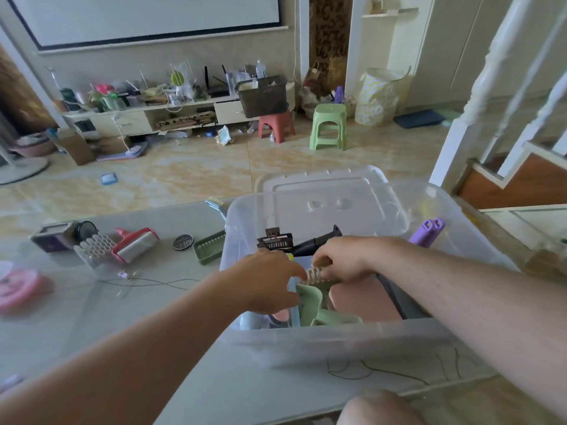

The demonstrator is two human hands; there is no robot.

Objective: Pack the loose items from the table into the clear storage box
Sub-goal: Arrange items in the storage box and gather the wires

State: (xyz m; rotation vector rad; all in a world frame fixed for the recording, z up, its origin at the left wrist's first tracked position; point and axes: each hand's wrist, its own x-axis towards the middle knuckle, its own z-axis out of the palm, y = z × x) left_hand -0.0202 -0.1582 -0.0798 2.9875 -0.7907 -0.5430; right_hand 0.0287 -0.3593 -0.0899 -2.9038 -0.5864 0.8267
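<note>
Head view: both hands are inside the clear box (306, 338) on the table (92, 317). Right hand (340, 259) pinches a beige hair clip (316, 276). Left hand (270, 280) has fingers relaxed, touching the clip. A lint roller (135, 245) lies on the table.

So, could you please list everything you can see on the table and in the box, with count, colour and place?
clear storage box: one, clear, on table's right half
lid: one, clear, behind the box
beige comb-like clip: one, beige, inside box, pinched by right hand
dark hair clip: one, brown, inside box
black handled tool: one, black, inside box
green piece: one, pale green, inside box
purple item: one, purple, at box's far right
green tray: one, green, left of box
lint roller: one, red and white, table left
round tin: one, dark, on table
hands: left hand over box; right hand holding clip
</note>
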